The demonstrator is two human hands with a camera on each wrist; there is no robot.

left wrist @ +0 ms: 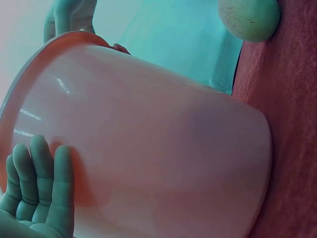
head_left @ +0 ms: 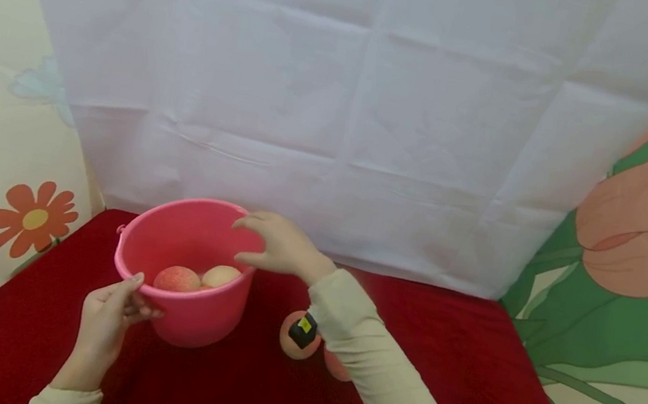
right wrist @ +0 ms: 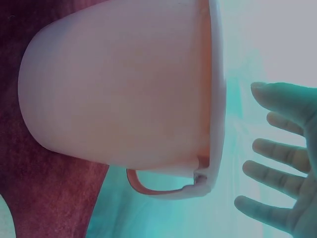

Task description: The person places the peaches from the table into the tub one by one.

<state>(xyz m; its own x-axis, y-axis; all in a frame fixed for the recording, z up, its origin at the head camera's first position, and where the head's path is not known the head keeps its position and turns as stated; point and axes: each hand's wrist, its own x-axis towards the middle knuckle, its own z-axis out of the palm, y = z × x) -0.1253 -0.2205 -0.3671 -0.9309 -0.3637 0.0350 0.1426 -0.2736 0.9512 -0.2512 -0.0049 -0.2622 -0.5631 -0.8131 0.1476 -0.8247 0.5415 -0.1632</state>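
Observation:
A pink bucket stands at the left of the red table. My left hand grips its near rim, thumb over the edge and fingers against the outer wall, which the left wrist view shows too. Inside the bucket lie a red peach and a paler, yellowish peach, with a bit of another below them. My right hand hovers at the right of the rim with fingers spread and nothing in them. In the right wrist view that hand is apart from the rim.
Right of the bucket, a peach sits on the red cloth, partly covered by the black wrist camera. Another peach shows beside the right sleeve. A white cloth hangs behind the table.

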